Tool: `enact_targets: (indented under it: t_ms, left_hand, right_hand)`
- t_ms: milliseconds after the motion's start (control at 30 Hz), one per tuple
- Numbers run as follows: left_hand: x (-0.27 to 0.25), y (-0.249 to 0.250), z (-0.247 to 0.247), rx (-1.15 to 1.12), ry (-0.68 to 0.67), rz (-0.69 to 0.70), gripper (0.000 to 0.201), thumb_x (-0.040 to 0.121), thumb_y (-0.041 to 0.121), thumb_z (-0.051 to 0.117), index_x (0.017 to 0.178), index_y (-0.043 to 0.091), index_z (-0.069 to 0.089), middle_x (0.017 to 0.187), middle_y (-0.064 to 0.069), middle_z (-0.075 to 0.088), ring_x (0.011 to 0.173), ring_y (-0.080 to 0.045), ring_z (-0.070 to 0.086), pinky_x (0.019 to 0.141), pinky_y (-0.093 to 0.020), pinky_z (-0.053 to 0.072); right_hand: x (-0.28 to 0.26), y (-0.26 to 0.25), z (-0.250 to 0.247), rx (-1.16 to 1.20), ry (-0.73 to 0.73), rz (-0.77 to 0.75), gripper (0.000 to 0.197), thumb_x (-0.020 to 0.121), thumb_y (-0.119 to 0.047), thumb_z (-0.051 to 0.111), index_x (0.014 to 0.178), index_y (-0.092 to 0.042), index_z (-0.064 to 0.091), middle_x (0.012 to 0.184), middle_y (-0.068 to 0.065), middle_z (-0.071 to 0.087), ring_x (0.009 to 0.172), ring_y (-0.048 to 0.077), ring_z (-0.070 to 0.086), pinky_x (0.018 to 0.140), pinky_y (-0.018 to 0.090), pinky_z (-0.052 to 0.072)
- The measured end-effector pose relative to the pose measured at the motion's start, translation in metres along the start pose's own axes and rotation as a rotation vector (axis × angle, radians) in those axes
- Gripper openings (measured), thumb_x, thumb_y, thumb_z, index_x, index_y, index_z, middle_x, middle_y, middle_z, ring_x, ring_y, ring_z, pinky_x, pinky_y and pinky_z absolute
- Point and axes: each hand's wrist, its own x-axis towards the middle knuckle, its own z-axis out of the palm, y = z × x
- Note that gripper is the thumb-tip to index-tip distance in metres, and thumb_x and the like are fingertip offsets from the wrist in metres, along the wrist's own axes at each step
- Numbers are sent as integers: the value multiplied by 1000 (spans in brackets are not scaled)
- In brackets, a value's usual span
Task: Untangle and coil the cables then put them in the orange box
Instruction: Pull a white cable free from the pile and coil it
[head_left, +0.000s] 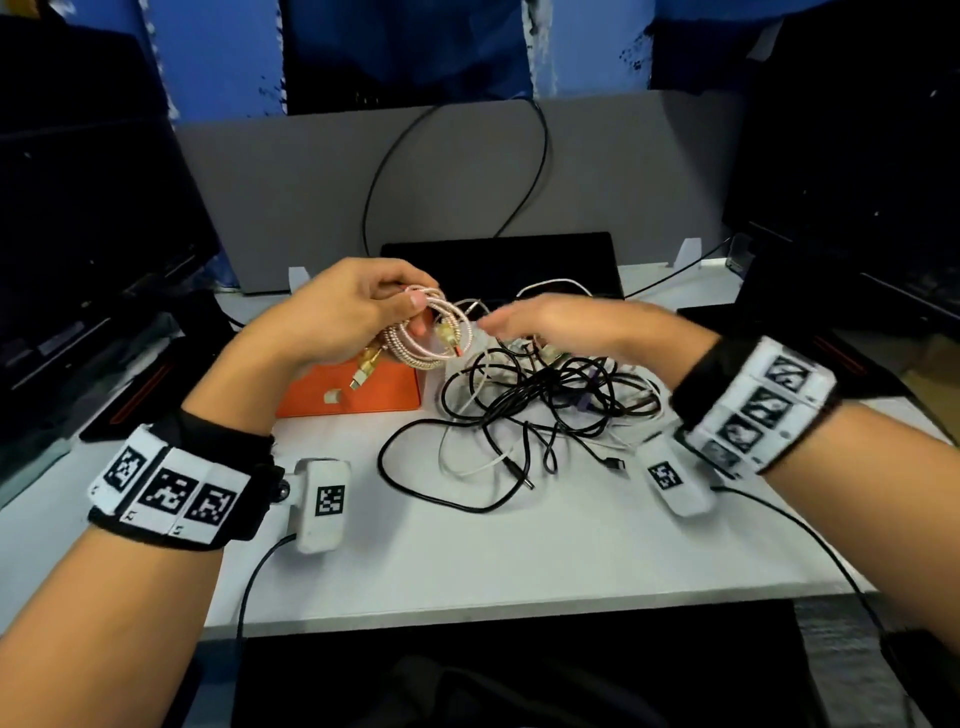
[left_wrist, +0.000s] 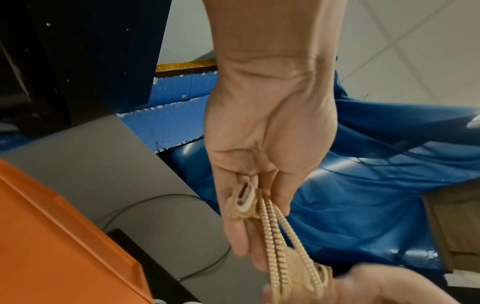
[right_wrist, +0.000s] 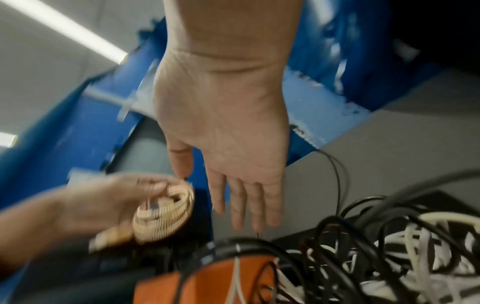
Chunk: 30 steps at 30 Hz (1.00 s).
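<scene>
Head view: your left hand (head_left: 332, 317) holds the coil (head_left: 436, 338) above the box (head_left: 374, 397), at the desk's back-left.
Left fingers: curled round the coil's strands, thumb pinching on top; the left wrist view shows the braided strands (left_wrist: 272, 236) running along your fingers (left_wrist: 239, 236), with one plug by the palm.
Right hand (head_left: 550, 322): beside the coil, over the tangle (head_left: 545, 400); fingers straight and close together, clamped on nothing, as the right wrist view (right_wrist: 233, 144) shows.
Coil: pinkish-gold braided cable, wound in a few round loops, a gold plug (head_left: 363, 374) dangling from it toward the box.
Key relation: the box lies straight below your left hand, so the drop is downward; the left hand is the nearer one. The coil hangs roughly on edge, so you would probably lay it flat as you lower it.
Box: orange, shallow; a small pale block (head_left: 332, 397) lies in it, no cable that I can see. Part of it is hidden behind your left hand.
Tangle: black and white cables knotted together just right of the box, near the desk's middle, with loose ends trailing toward the front edge.
Progress, as I judge it: one cable coiled and ready to go in, the rest untouched.
Risk: the loops may spring open once you let go.
</scene>
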Motion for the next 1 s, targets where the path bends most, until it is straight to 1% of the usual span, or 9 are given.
enact_targets:
  t_ms: [133, 233, 300, 400, 500, 633, 733, 833, 1000]
  left_hand:
    - [12, -5, -3, -32, 7, -67, 19, 104, 21, 57, 117, 21, 70, 97, -10, 78, 96, -31, 74, 73, -32, 64]
    - [20, -5, -4, -15, -18, -60, 20, 105, 21, 56, 119, 20, 70, 101, -12, 77, 100, -34, 72, 85, -48, 61]
    - [26, -7, -5, -9, -18, -67, 21, 105, 19, 55, 121, 16, 69, 99, -12, 77, 94, -33, 74, 77, -41, 63]
    - [36, -10, -4, -13, 3, -93, 19, 105, 17, 55, 119, 12, 68, 83, -3, 77, 70, -16, 72, 52, -22, 56]
    - [47, -16, -6, -17, 21, -128, 17, 105, 20, 57, 117, 14, 68, 83, -2, 77, 72, -18, 73, 53, -24, 57]
    - [64, -20, 1, -36, 46, -178, 15, 106, 20, 55, 113, 15, 68, 81, -2, 77, 74, -25, 74, 59, -31, 62]
    - [84, -25, 19, 38, 78, -200, 15, 106, 18, 54, 114, 13, 66, 83, -3, 74, 71, -26, 68, 63, -37, 61]
    - [104, -30, 44, -4, 87, -256, 11, 105, 15, 53, 116, 13, 55, 96, -14, 72, 77, -32, 64, 71, -54, 60]
    - [127, -24, 74, -117, 142, -376, 27, 104, -2, 38, 86, 13, 52, 75, -10, 60, 61, -20, 62, 51, -34, 55]
  right_hand:
    - [41, 8, 36, -621, -209, 66, 81, 91, -64, 53, 161, -44, 17, 171, 3, 19, 155, 29, 21, 125, 49, 22]
    - [49, 14, 46, -762, -307, 158, 84, 91, -74, 50, 162, -43, 18, 168, -1, 27, 155, 30, 21, 121, 51, 23]
    - [43, 17, 43, -825, -321, 207, 85, 90, -75, 50, 162, -40, 21, 169, -5, 23, 155, 27, 22, 120, 50, 24]
    - [31, 31, 32, -875, -359, 284, 86, 88, -75, 50, 161, -36, 26, 170, -5, 21, 155, 26, 22, 123, 49, 24]
    - [19, 46, 15, -909, -395, 358, 87, 85, -79, 49, 158, -36, 32, 167, -4, 30, 153, 27, 28, 122, 50, 26]
    - [12, 33, -7, -940, -311, 310, 66, 97, -69, 44, 142, -22, 56, 124, -4, 63, 133, 29, 51, 110, 43, 42]
    - [14, 25, -12, -940, -158, 236, 65, 100, -65, 44, 146, -20, 53, 148, 1, 53, 138, 28, 47, 111, 44, 41]
    - [16, 27, -6, -920, -188, 259, 67, 99, -66, 45, 149, -21, 48, 153, 2, 48, 140, 29, 45, 113, 45, 40]
    - [15, 32, -4, -913, -204, 265, 68, 99, -65, 44, 149, -19, 48, 153, 3, 49, 139, 30, 46, 113, 46, 40]
